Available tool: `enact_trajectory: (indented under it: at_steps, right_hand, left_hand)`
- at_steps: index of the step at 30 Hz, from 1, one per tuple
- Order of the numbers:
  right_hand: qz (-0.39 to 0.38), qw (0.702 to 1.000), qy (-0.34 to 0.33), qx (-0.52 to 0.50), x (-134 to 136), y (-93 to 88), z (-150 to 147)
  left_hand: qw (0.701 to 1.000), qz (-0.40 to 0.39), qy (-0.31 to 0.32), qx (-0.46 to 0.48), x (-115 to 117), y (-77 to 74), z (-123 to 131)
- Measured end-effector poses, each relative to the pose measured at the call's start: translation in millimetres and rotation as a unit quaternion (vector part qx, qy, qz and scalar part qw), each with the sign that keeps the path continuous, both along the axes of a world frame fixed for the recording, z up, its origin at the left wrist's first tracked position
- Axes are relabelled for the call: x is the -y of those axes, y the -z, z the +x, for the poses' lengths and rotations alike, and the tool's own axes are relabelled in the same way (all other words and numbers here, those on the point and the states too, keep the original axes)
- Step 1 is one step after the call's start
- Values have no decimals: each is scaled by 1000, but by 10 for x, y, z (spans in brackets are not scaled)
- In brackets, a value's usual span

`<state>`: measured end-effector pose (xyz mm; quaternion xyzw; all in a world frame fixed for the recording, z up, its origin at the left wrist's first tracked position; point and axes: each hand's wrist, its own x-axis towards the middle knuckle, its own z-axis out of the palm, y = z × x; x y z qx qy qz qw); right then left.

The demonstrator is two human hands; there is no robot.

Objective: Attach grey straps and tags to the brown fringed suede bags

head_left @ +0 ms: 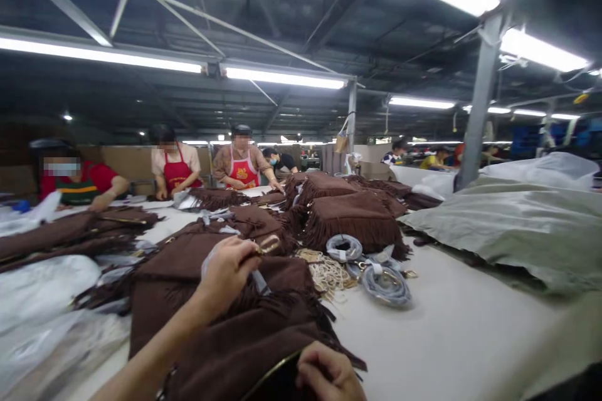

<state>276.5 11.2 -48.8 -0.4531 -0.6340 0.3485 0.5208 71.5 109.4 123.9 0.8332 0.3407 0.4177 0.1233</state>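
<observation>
A dark brown fringed bag (pixel 235 351) lies in front of me, its mouth open along a gold-coloured zip. My right hand (pixel 327 376) is closed at that opening, fingers curled on the edge. My left hand (pixel 230 269) is raised over the bag, its fingertips pinching a gold-coloured metal clasp (pixel 268 244). A greyish plastic-like strip (pixel 260 282) hangs below those fingers. Under and behind the near bag lie more brown bags (pixel 183 257). Coiled straps in clear wrap (pixel 385 285) with metal hooks rest to the right, beside a heap of beige cords (pixel 329 272).
Brown fringed bags (pixel 352 216) are stacked mid-table. Crumpled clear plastic (pixel 42 288) lies on the left. A greenish sheet (pixel 527 225) covers a pile at right, near a grey post (pixel 482 100). Several co-workers (pixel 242 163) stand across the white table (pixel 423 338).
</observation>
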Motion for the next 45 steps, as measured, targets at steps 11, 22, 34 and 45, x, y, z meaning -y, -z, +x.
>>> enact_trajectory:
  at_steps: [11, 22, 34, 45]
  right_hand:
    - [-76, 996, 29, 23, 87, -423, -309]
    - [-100, 995, 13, 28, 58, -540, -302]
    - [-93, 995, 1, -26, 62, -299, -285]
    - [-142, 988, -18, -57, 104, -258, -276]
  left_hand:
    - [997, -38, 31, -63, 555, 1019, 117]
    - [991, 71, 48, -106, 532, 1210, 97]
    - [974, -196, 111, 18, 674, 1084, 129]
    - [955, -270, 122, -32, 608, 998, 99]
